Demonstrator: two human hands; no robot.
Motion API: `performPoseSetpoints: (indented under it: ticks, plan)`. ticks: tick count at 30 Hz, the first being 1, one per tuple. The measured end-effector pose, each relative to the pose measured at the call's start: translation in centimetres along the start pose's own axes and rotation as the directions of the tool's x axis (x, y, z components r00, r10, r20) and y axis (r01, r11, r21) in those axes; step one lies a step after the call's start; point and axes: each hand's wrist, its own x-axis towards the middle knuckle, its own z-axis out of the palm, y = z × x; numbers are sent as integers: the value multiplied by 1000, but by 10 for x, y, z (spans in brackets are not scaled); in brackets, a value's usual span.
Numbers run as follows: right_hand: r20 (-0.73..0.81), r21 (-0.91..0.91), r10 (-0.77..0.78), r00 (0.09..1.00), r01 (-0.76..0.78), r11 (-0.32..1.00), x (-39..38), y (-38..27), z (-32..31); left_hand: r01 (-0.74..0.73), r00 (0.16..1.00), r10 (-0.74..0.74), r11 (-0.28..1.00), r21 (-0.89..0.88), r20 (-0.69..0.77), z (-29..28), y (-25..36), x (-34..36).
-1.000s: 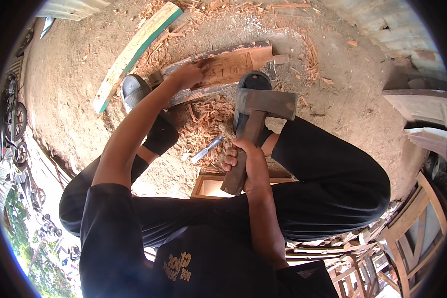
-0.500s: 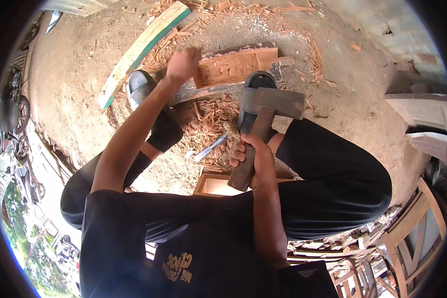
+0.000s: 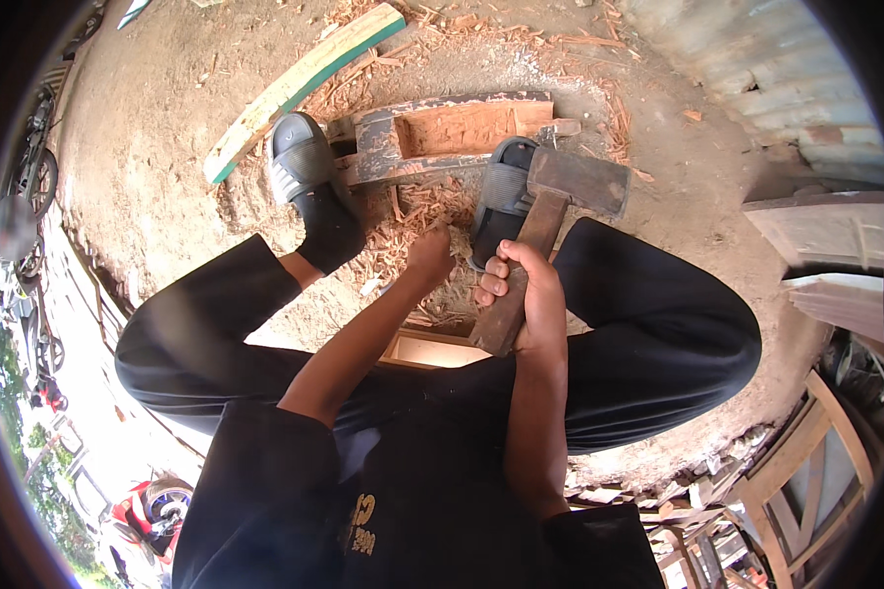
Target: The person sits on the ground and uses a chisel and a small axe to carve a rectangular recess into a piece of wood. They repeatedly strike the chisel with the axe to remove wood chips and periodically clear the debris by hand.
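Note:
My right hand (image 3: 530,285) is wrapped round the wooden handle of a mallet (image 3: 580,182), whose dark, blocky head is raised over my right sandal (image 3: 506,191). My left hand (image 3: 432,257) is low over the wood shavings (image 3: 413,211) between my feet, fingers curled in. Whatever lies in or under that hand is hidden; a small bluish bit shows beside the wrist. Beyond both hands a dark-painted wooden beam (image 3: 373,142) lies on the ground, with a long rectangular hollow of bare reddish wood cut into it. My left sandal (image 3: 300,157) stands by its left end.
A long pale plank with a green edge (image 3: 304,83) lies at the far left. Close to me is a shallow wooden box (image 3: 432,350). Corrugated metal sheeting (image 3: 756,74) stands at the far right, wooden frames (image 3: 815,471) at the near right. Motorbikes (image 3: 39,177) stand at the left.
My left hand has come back from the beam's left end to the shavings, where a slim blue-grey tool lay; that tool is now mostly covered. The right hand keeps the mallet.

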Motion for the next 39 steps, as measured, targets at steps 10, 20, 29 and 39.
performPoseSetpoints:
  ticks: [10, 20, 29, 39]
  plan:
    - [77, -215, -227, 971, 239, 947, -100, -59, 34, -88, 995, 0, 428, -899, -98, -94, -6, 6]
    - [410, -411, -512, 754, 655, 634, -149, -224, 30, -415, 885, 282, 839, -352, -370, -182, 138, 86]
    - [-131, -535, -383, 914, 260, 804, 10, -194, -17, -440, 831, 346, 888, -134, -436, -83, 121, 153]
    - [-351, -563, -169, 921, -63, 824, 87, -142, -27, -491, 824, 404, 859, -146, -396, -64, 107, 154]
